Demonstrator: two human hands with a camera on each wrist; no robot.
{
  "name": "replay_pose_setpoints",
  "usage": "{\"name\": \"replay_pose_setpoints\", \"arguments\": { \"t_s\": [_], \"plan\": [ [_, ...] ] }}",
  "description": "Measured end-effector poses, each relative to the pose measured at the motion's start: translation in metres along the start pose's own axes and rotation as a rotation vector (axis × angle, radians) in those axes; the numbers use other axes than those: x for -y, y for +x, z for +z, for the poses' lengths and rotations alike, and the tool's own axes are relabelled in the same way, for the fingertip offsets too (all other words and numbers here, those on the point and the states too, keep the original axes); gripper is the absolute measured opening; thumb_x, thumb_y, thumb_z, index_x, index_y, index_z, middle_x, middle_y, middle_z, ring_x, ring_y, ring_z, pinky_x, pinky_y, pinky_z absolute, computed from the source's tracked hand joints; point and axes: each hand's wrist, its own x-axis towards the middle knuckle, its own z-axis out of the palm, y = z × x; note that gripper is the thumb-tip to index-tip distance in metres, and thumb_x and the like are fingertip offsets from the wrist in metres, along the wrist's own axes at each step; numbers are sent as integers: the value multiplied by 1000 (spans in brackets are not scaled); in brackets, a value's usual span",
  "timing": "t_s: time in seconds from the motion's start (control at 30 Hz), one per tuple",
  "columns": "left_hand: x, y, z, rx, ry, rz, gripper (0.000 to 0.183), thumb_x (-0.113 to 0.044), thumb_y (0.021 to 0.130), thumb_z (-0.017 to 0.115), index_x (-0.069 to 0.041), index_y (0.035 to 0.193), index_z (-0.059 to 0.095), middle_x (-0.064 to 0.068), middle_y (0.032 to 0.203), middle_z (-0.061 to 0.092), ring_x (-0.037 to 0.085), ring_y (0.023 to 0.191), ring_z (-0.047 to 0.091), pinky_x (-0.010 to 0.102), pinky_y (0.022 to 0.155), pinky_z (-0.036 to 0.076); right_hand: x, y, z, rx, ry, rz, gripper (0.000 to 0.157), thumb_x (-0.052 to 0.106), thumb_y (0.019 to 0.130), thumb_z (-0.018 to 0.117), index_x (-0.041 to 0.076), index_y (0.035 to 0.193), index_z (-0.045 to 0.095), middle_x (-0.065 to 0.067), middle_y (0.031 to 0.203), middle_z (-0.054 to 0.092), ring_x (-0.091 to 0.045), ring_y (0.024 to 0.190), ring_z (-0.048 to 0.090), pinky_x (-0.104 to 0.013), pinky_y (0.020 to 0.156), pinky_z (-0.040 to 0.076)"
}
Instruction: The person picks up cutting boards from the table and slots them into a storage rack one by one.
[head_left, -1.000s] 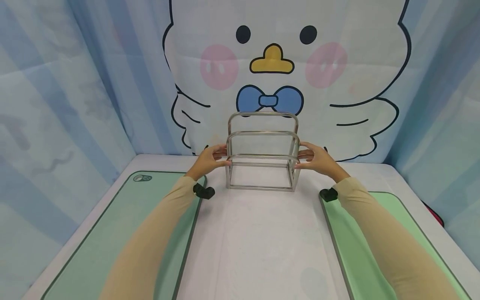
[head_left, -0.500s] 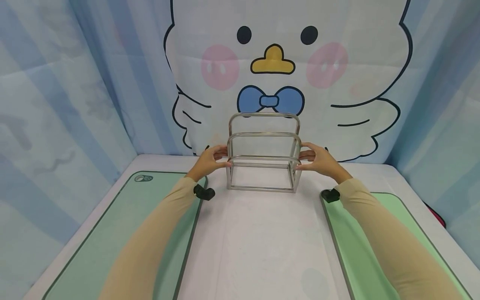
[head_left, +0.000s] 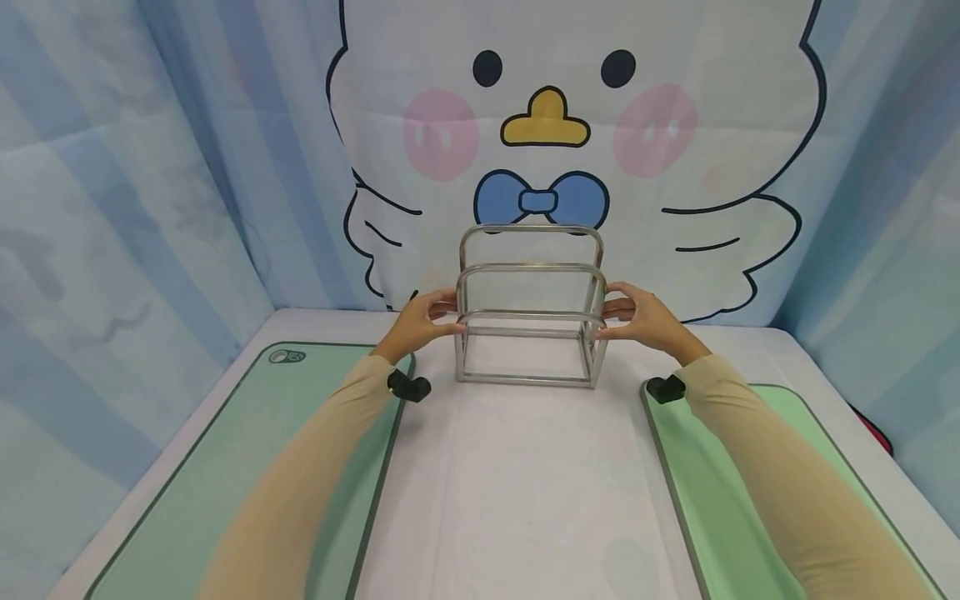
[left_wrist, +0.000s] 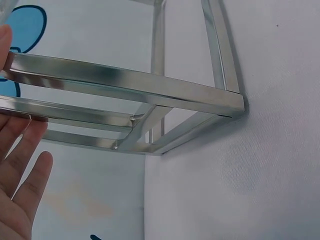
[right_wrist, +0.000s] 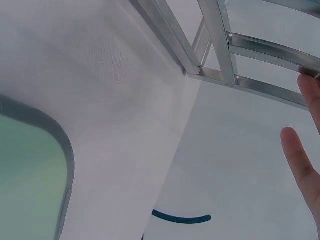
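A silver metal rack (head_left: 536,267) with three rounded upright frames stands on the white table near its back edge. At its left side, my left hand (head_left: 418,323) grips the uprights, thumb toward the front frame and fingers farther back. My right hand (head_left: 647,322) holds the opposite side the same way. In the left wrist view, fingertips (left_wrist: 37,122) touch one bar of the rack (left_wrist: 125,86) and part of the thumb shows at another. A finger (right_wrist: 311,92) touches a bar of the rack (right_wrist: 215,35) in the right wrist view; the right thumb is out of sight there.
A blue-green mat (head_left: 247,467) lies on the table's left and a lighter green mat (head_left: 720,475) on its right, under the forearms. Behind the rack hangs a curtain (head_left: 547,192) with a printed bird. More curtains flank both sides.
Between my hands, the rack has shifted very slightly to the right and toward me. My right hand has moved a little to the right with it.
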Motion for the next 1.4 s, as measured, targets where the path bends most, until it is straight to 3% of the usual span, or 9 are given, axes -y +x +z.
{"name": "replay_pose_setpoints", "arguments": {
  "t_s": [0.53,0.87,1.27,1.4],
  "plan": [
    [-3,-13,-1,19,40,12,61,-14,78,76,-3,132,51,15,125,59,29,121,54,40,110,37,6,-12,3,13,15,-1,84,18,75,79,2,142,30,-28,127,56,-42,120,52,-58,98,42],
    [1,-17,0,3,41,27,60,-14,77,77,-4,131,52,15,124,60,29,120,55,41,109,38,2,-15,6,5,-2,-40,84,20,74,81,2,141,32,-27,126,56,-39,120,53,-54,105,38],
    [3,-22,-3,2,13,51,65,-12,80,74,-2,137,46,20,133,55,34,124,51,46,109,36,-1,-17,2,22,16,-66,86,16,79,76,3,147,25,-28,133,51,-41,123,51,-53,105,38],
    [2,-25,-6,2,15,44,65,-15,81,73,-9,140,45,17,136,53,31,127,50,49,110,34,0,-18,-1,-7,30,-88,83,17,80,75,7,148,27,-26,134,51,-41,123,51,-51,103,40]
  ]
}}
